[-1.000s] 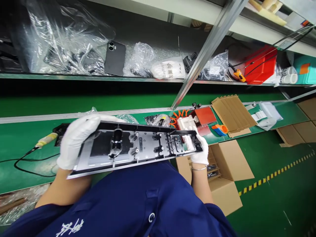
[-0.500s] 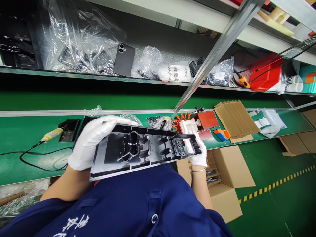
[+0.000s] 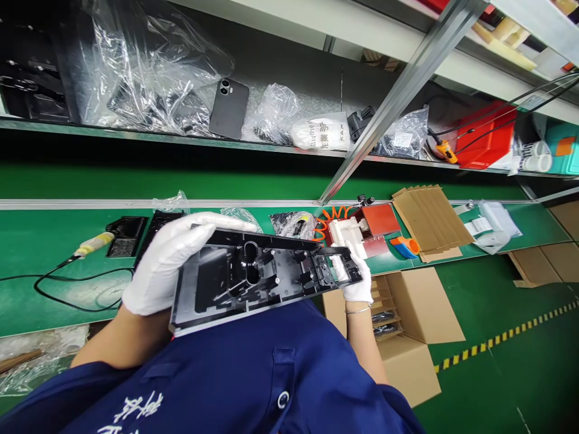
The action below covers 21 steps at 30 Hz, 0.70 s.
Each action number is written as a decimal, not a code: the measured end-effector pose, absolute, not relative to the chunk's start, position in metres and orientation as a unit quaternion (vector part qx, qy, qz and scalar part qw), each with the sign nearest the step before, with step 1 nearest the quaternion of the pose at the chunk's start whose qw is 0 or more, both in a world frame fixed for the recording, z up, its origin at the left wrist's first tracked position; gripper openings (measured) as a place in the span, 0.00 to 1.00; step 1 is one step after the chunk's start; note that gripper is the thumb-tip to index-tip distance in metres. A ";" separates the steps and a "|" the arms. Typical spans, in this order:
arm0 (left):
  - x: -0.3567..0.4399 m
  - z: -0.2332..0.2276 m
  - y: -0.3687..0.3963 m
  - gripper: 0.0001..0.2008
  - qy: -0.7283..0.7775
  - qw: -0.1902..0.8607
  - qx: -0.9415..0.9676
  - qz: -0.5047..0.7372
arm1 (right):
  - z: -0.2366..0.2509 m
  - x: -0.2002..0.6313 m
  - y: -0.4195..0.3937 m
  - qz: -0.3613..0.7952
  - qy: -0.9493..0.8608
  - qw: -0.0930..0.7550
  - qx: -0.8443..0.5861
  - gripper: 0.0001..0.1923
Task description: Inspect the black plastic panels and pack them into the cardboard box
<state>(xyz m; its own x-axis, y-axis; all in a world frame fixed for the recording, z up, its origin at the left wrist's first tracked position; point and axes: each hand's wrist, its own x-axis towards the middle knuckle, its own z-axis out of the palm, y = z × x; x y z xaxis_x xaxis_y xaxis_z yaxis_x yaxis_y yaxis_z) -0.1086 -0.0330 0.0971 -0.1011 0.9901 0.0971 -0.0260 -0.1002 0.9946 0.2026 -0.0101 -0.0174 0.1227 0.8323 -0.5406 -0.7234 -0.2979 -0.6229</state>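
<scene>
A long black plastic housing [image 3: 280, 277] is held up in front of my body, its ribbed hollow inside facing me. It has a double round opening toward its wide left end and a rectangular cutout at the narrow right end. My left hand [image 3: 169, 259], in a white glove, is closed on the wide end, with the thumb along the upper edge. At the narrow end my right hand [image 3: 359, 280], also gloved, grips the housing; some white glove fingers show through the cutout. The undersides of both hands' grips are hidden behind the part.
On the green bench [image 3: 27, 241] lie a yellow-handled corded tool [image 3: 94, 244], black parts [image 3: 126, 236], a red-and-white fixture [image 3: 357, 232], an orange-blue tape roll [image 3: 404, 247] and cardboard sheets [image 3: 432, 220]. An open carton [image 3: 425, 307] stands right. A phone [image 3: 229, 110] and bags occupy the shelf.
The housing has tilted slightly, and its narrow end has shifted a little left together with my right hand. Both hands keep their hold.
</scene>
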 end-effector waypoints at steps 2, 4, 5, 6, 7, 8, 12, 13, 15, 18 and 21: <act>-0.109 0.098 -0.035 0.16 0.495 0.453 0.495 0.553 | -0.018 0.202 -0.010 0.666 -0.049 0.589 -0.454 0.19; -0.109 0.098 -0.037 0.16 0.495 0.453 0.495 0.552 | -0.020 0.203 -0.010 0.673 -0.045 0.588 -0.447 0.19; -0.110 0.097 -0.038 0.16 0.492 0.458 0.491 0.554 | -0.022 0.205 -0.010 0.676 -0.045 0.587 -0.443 0.19; -0.111 0.094 -0.037 0.16 0.487 0.468 0.481 0.559 | -0.023 0.208 -0.011 0.681 -0.045 0.583 -0.440 0.18; -0.113 0.090 -0.035 0.17 0.477 0.485 0.464 0.567 | -0.026 0.210 -0.012 0.691 -0.048 0.575 -0.437 0.18; -0.116 0.085 -0.032 0.18 0.468 0.512 0.434 0.575 | -0.029 0.212 -0.013 0.704 -0.054 0.561 -0.433 0.17; -0.130 0.055 -0.007 0.31 0.465 0.612 0.200 0.607 | -0.048 0.208 -0.021 0.734 -0.100 0.492 -0.456 0.19; -0.132 0.048 -0.002 0.34 0.471 0.612 0.146 0.618 | -0.056 0.204 -0.023 0.729 -0.101 0.487 -0.471 0.20; -0.132 0.038 0.005 0.38 0.468 0.588 0.085 0.654 | -0.071 0.192 -0.025 0.708 -0.078 0.493 -0.499 0.18; -0.120 0.031 0.001 0.40 0.428 0.549 0.086 0.713 | -0.091 0.174 -0.027 0.690 -0.015 0.511 -0.513 0.15; -0.102 0.031 -0.010 0.39 0.393 0.514 0.152 0.747 | -0.107 0.164 -0.030 0.694 0.019 0.499 -0.519 0.13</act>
<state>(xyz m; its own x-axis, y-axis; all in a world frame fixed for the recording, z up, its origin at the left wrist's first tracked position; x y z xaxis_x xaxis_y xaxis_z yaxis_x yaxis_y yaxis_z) -0.1016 -0.0098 0.0305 -0.4255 0.8875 -0.1770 -0.6487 -0.1628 0.7434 0.1637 -0.0300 -0.1066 0.0364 0.6724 -0.7393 -0.7114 -0.5021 -0.4917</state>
